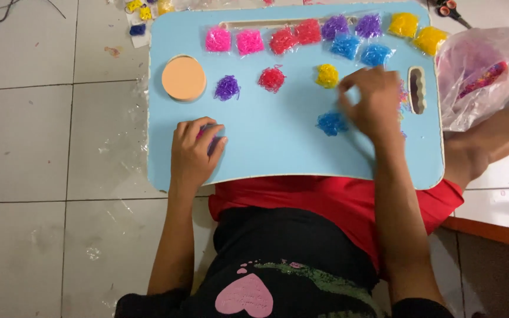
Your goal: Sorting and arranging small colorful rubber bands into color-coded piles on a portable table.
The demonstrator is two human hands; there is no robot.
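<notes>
Left hand (194,150) cups something purple; right hand (371,101) pinches (contents unclear) between yellow clump (327,75) and blue clump (331,123).

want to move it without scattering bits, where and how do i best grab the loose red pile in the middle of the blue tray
Pinch the red pile from straight above, fingertips closing on its two opposite edges. It is a low, loose tangle lying flat on the blue tray, with bare tray all round and no handle or rim, so a top pinch probably gathers it best.

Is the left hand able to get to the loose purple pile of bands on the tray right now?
Probably yes: the left hand rests just below the purple pile, with only bare blue tray between them.
</notes>
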